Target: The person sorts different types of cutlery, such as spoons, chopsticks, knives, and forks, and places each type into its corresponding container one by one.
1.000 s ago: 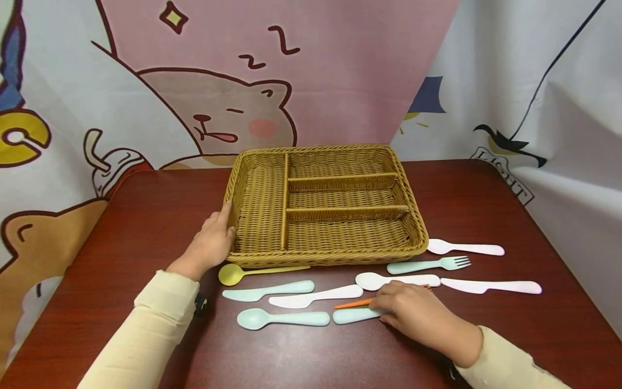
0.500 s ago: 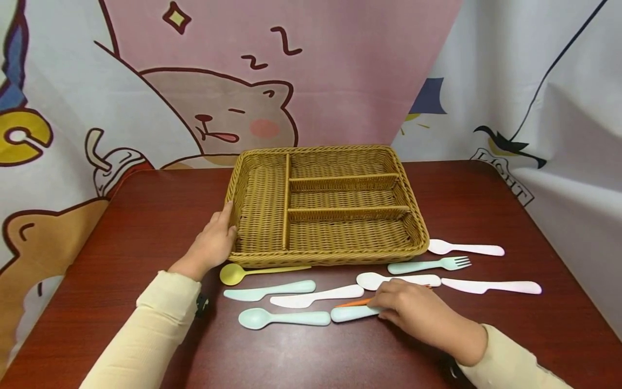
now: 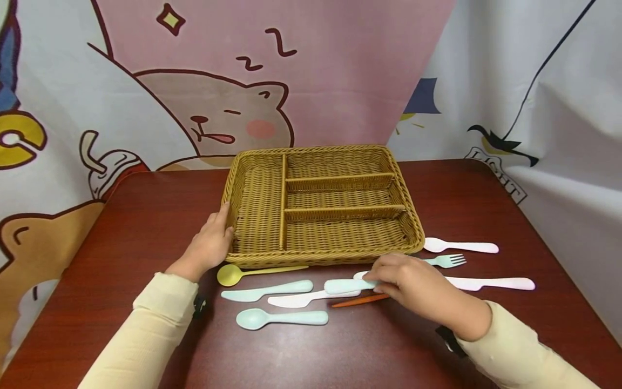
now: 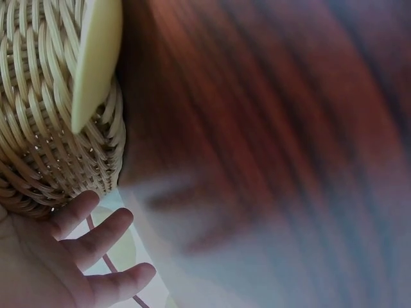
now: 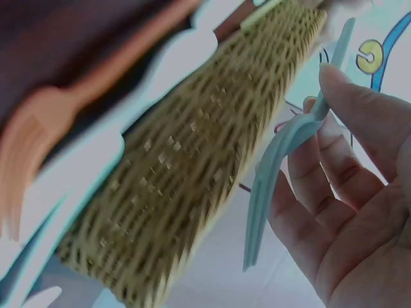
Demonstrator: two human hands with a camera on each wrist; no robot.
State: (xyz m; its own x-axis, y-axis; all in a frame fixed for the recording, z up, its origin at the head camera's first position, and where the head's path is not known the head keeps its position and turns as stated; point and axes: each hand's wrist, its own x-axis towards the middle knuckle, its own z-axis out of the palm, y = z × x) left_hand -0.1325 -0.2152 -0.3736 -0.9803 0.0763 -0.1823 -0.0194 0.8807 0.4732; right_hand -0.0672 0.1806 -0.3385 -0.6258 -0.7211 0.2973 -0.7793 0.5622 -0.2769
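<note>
Just before the basket (image 3: 311, 259), the right hand (image 3: 413, 282) pinches a pale green fork (image 3: 346, 286), seemingly mid-pickup, the left hand (image 3: 208, 243) rests loose-fingered at the basket's left side, and a higher lift seems needed next.

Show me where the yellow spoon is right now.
In the head view, the yellow spoon lies on the table, left of centre, along the near side of the basket, just beyond the pale green knife, with the left hand close by.
</note>
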